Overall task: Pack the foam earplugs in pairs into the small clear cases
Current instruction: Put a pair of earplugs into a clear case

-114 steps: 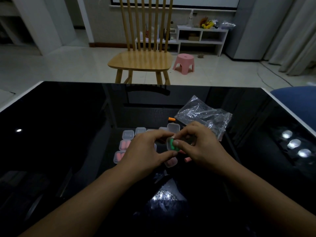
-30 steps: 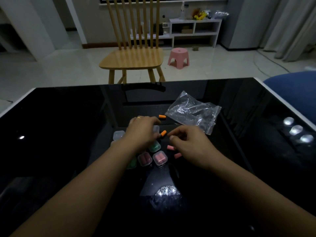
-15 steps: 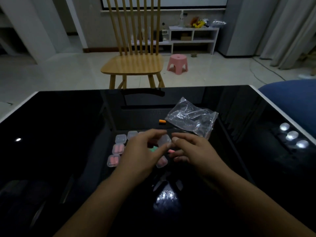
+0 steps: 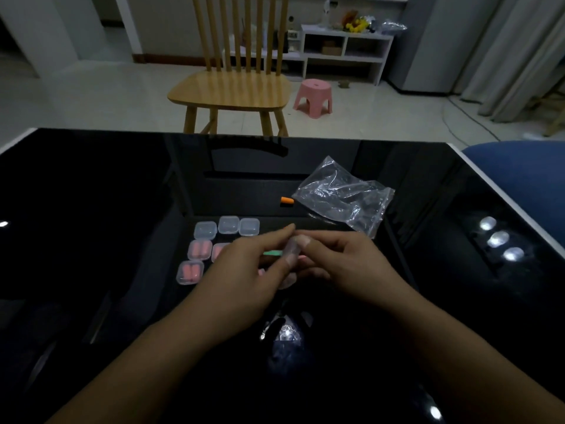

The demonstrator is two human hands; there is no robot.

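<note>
Both hands pinch one case at frame centre.
Left hand [image 4: 241,270] and right hand [image 4: 342,261] grip the case [image 4: 290,250], edge-on, long axis near upright.

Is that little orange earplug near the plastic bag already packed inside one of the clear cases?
No, the orange earplug lies loose on the black table beside the plastic bag, apart from the clear cases.

Black glossy table [image 4: 91,209]; orange earplug [image 4: 287,200]; pink earplugs [image 4: 199,250]; pink stool [image 4: 313,97].
</note>
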